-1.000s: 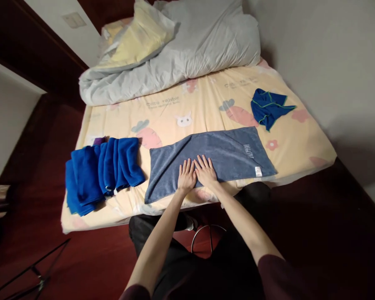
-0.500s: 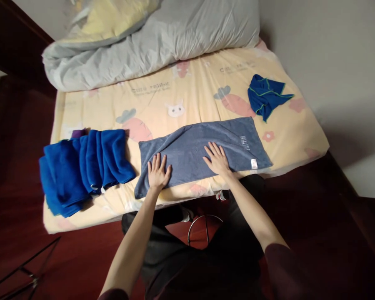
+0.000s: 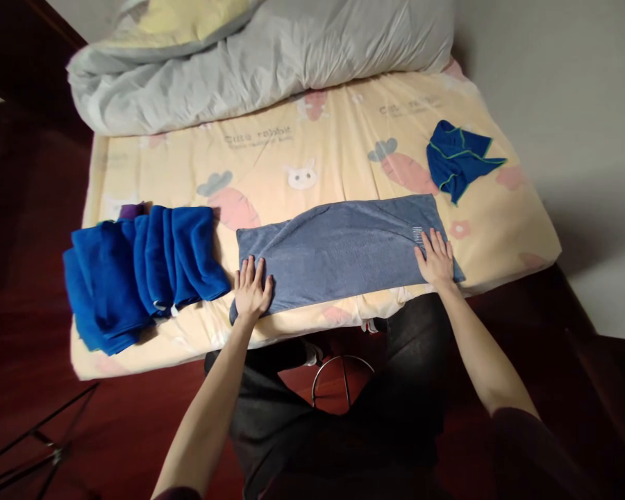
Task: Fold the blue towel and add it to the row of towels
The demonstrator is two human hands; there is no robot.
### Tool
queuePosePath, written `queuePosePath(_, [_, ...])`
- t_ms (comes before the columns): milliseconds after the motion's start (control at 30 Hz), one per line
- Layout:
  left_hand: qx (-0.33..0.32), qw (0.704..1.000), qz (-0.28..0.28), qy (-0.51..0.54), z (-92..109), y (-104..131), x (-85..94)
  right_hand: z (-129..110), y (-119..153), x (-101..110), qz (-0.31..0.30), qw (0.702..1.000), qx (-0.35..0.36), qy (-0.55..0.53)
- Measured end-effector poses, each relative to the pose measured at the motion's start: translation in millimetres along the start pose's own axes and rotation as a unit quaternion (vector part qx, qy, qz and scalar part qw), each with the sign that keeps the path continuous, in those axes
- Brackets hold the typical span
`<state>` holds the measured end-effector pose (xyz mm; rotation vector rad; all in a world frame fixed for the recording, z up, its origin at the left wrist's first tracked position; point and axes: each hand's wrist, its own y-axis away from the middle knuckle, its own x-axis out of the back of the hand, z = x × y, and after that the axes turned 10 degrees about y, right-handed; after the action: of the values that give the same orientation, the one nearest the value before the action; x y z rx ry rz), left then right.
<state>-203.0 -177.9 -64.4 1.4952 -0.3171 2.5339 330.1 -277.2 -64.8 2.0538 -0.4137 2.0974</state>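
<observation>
A grey-blue towel (image 3: 338, 257) lies spread lengthwise along the near edge of the bed, with a raised fold slanting across its upper left part. My left hand (image 3: 253, 288) rests flat on the towel's left end, fingers apart. On the right end, my right hand (image 3: 437, 260) lies flat with spread fingers, partly covering the pale lettering and hiding the white label. Left of the towel sits a pile of folded bright blue towels (image 3: 182, 253), a bit of purple cloth (image 3: 132, 210) showing behind it.
A crumpled blue cloth with green edging (image 3: 461, 156) lies at the bed's right side. Along the back, a grey quilt (image 3: 271, 69) is bunched on the yellow patterned sheet (image 3: 338, 160). Below left stands a thin black metal frame (image 3: 44, 437) on the floor.
My right hand has slid right across the towel to its right end, covering the label. My left hand has shifted slightly left. The towel's right part looks smoother.
</observation>
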Motion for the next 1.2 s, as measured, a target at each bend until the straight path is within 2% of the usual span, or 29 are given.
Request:
queuePosePath(100, [0.019,1.000,0.009,0.010,1,-6,5.0,6,1,-1,-0.001,1.000,0.000,0.015])
queuePosePath(167, [0.038,0.999,0.023,0.022,-4,-19,10.4,5,1,-1,-0.005,1.000,0.003,0.026])
queuePosePath(300, [0.046,0.997,0.057,0.028,-28,-76,23.6,1,1,1,-0.008,1.000,0.000,0.029])
queuePosePath(367, [0.031,0.999,0.032,0.022,-42,-111,30.6,-1,1,3,-0.006,1.000,-0.008,0.021])
queuePosePath(500, [0.002,0.997,-0.075,0.005,-62,-172,44.9,-4,1,6,-0.005,1.000,-0.014,0.017])
queuePosePath(600, [-0.001,0.992,-0.126,-0.008,-73,-199,55.8,-5,2,6,0.001,1.000,-0.012,0.024])
queuePosePath(667, [-0.001,0.993,-0.113,-0.021,-80,-207,62.0,-6,2,6,0.000,0.999,-0.014,0.031])
queuePosePath(767, [0.021,0.997,-0.051,-0.049,-88,-212,67.7,-6,1,5,-0.004,0.999,-0.019,0.042])
queuePosePath(833, [0.043,0.997,-0.031,-0.061,-88,-211,67.8,-6,1,4,-0.004,0.999,-0.019,0.049])
queuePosePath(967, [0.068,0.995,0.020,-0.067,-66,-198,59.3,-7,1,3,0.007,0.998,-0.018,0.053])
queuePosePath(1067, [0.038,0.995,0.069,-0.053,-35,-167,47.4,-7,2,4,0.005,0.998,-0.019,0.056])
queuePosePath(1133, [-0.005,0.998,0.050,-0.039,-16,-135,37.2,-7,2,4,-0.001,0.998,-0.019,0.060])
queuePosePath(1200, [-0.033,0.999,0.006,-0.028,-7,-100,26.0,-7,2,4,0.002,0.998,-0.017,0.061])
